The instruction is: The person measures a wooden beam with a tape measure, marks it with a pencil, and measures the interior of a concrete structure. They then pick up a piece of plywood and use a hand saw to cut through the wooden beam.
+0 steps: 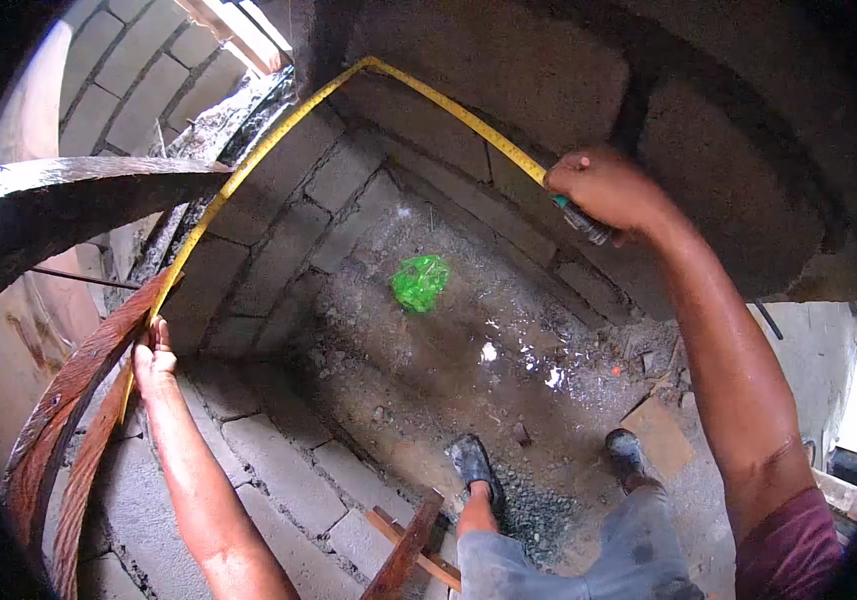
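Observation:
A yellow tape measure blade (293, 122) stretches between my two hands, kinked in the middle near the wall corner. At the left, my left hand (155, 360) grips the blade against the edge of a reddish-brown wooden plank (76, 385); a piece of blade hangs below the fingers. My right hand (608, 190) is closed around the tape measure case at the right wall. Most of the case is hidden by the hand, with only a green and grey part (580, 220) showing beneath it.
Grey block walls (283, 265) enclose a dirt floor (398, 365) with gravel and wet patches. A crumpled green plastic bag (420, 283) lies there. Wooden pieces (413, 550) lean near my legs, and a flat brown board (658, 437) lies by my foot. Another curved-looking plank (88, 205) juts from the left.

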Available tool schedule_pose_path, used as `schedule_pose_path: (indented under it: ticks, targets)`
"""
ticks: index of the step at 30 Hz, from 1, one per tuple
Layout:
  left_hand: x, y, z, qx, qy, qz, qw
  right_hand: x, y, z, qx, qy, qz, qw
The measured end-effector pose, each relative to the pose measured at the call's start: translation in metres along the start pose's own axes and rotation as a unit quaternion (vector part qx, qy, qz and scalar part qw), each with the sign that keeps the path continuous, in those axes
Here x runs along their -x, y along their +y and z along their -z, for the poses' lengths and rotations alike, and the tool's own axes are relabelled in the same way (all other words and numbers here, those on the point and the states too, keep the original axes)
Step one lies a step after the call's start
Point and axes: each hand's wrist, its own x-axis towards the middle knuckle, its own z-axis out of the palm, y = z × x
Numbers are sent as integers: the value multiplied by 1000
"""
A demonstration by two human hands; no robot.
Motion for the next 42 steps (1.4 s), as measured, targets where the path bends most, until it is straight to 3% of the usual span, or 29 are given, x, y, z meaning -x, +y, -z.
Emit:
schedule_pose_path:
  ticks: [7, 9, 18, 21, 42]
  targets:
    - [-8, 1, 8, 7, -22, 8, 1000, 6, -2, 0, 68, 24, 46, 996]
    - [-2, 1, 5, 10, -24, 10, 1000, -7, 12, -6, 181, 35, 110, 977]
    - [39, -5, -12, -28, 9, -9, 1000, 17, -5, 3, 150, 50, 44, 987]
    - [54, -7, -18, -33, 24, -23, 999, 24, 1, 5, 150, 69, 85, 983]
    - [60, -3, -10, -45, 43, -10, 998, 91, -2, 34, 112, 105, 23, 988]
